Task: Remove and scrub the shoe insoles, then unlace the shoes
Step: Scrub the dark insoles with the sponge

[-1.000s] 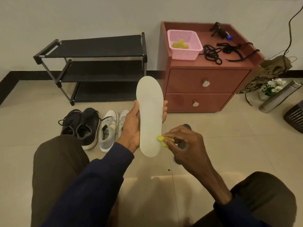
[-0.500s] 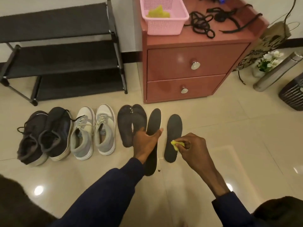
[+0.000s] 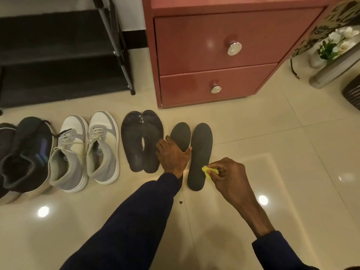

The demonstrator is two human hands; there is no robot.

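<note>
— Yellow, that sponge (image 3: 206,170), pinched tight in the right hand's (image 3: 228,175) fingers at the dark insole's (image 3: 200,152) three o'clock edge, down on the floor.
— And the left hand (image 3: 172,156) clasped the neighbouring insole (image 3: 180,133) at nine o'clock, fingers and thumb wrapped across it. White-grey shoes (image 3: 85,149) sat further toward nine.

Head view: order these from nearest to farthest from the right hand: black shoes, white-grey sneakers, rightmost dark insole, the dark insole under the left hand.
1. rightmost dark insole, just left of the right hand, which pinches a yellow sponge.
2. other dark insole, under the left hand, next leftward.
3. white-grey sneakers, farther left.
4. black shoes, at the far left edge.
</note>
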